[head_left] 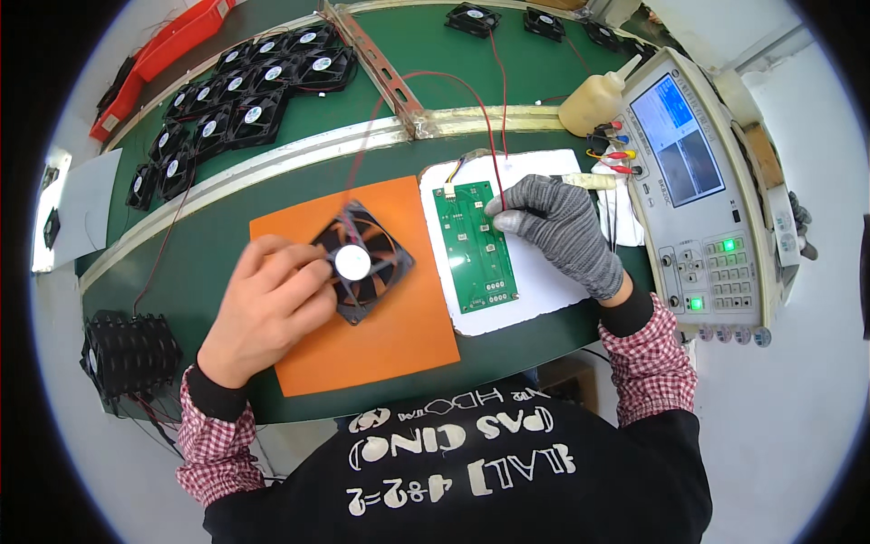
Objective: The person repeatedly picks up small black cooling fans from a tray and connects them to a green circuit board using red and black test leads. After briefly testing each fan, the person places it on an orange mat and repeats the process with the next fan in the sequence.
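Observation:
My bare left hand (272, 299) grips the left edge of a square black cooling fan (385, 258) with a white round label at its hub. The fan is tilted over an orange mat (372, 358). A thin red wire (450, 76) runs in a loop from the fan toward my right hand (562, 231), which wears a grey knit glove. Thumb and forefinger there pinch the wire's end above the upper right edge of a green circuit board (467, 249). The fingers hide the wire's tip. Under the board lies a white pad (548, 304).
A bench test instrument (698, 172) with a lit screen stands at the right, a yellowish squeeze bottle (589, 104) beside it. Several black fans (258, 113) lie beyond a rail at the far left. More fans (131, 354) are stacked at the near left. A metal bar (376, 68) divides the back.

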Available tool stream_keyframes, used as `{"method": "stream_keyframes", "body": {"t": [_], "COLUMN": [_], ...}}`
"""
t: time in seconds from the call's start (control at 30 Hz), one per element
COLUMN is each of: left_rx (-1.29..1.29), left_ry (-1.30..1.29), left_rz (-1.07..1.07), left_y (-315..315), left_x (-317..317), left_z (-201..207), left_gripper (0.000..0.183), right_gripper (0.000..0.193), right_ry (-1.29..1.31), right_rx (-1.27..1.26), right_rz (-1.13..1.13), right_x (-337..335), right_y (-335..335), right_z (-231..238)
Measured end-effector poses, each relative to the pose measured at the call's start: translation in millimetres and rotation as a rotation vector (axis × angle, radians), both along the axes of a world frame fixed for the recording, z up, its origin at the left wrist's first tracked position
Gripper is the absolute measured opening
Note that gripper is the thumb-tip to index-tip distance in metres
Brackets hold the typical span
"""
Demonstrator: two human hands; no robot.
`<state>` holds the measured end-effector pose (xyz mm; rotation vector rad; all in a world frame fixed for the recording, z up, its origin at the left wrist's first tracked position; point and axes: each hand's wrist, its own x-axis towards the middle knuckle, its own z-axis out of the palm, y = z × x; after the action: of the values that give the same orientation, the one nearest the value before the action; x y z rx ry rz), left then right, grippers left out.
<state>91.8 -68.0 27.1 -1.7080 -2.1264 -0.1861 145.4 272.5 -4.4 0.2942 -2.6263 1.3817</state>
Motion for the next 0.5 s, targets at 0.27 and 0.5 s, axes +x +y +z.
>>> {"method": "stream_keyframes", "body": {"t": [0.27, 0.5], "left_rx": [0.316, 0.118], "left_ry": [-0.584, -0.413], "left_rz": [0.383, 0.408], "left_y": [33, 49], "left_x": [8, 15], "left_z": [-11, -33], "left_gripper": [0.058, 0.1], "right_gripper": [0.019, 0.021], "right_ry": [0.084, 0.391], "right_rx": [-0.061, 0.391], "right_rz": [0.069, 0.192], "right_x": [-3, -2], "right_y": [-7, -5], "right_z": [-29, -21]}}
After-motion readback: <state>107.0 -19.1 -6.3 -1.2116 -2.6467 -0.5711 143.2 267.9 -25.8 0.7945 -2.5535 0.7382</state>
